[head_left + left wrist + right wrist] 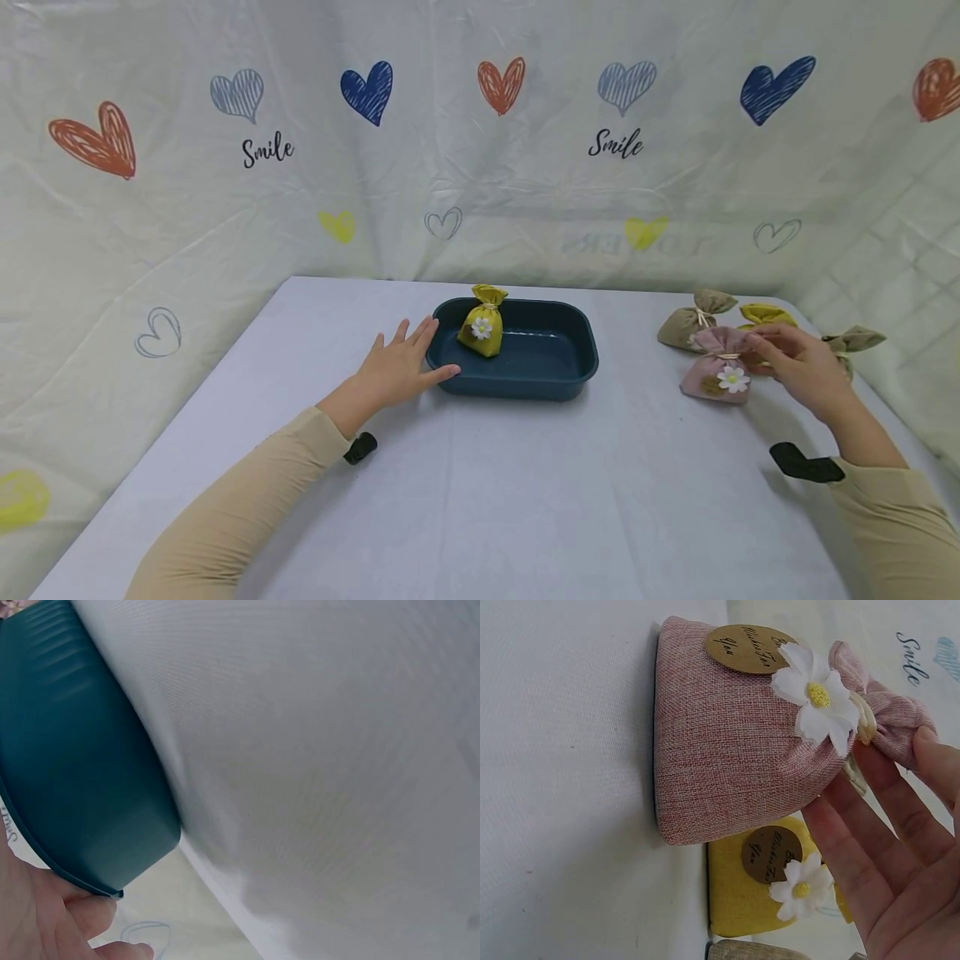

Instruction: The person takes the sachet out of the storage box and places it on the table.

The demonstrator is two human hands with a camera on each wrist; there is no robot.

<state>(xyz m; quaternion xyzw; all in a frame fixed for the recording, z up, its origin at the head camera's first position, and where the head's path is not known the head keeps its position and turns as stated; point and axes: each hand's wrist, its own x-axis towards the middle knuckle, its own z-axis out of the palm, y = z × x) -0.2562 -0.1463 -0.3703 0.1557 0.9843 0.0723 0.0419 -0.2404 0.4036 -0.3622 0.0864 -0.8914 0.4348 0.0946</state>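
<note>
A dark teal tray (pixel 517 387) stands on the white table with a yellow drawstring pouch (pixel 484 325) at its left end. My left hand (pixel 397 367) rests on the tray's left rim, fingers spread and fairly straight. At the right, my right hand (pixel 806 367) pinches the tied neck of a pink pouch (pixel 735 742), thumb on the near side and fingers behind. The pink pouch bears a white flower and a round brown tag, and its base is at the tabletop.
Behind the pink pouch sits a beige pouch (pixel 682 327). Another yellow pouch (pixel 742 907) and another beige pouch (pixel 855 340) are partly hidden by my right hand. A white curtain (pixel 525 167) printed with hearts hangs along the table's back edge.
</note>
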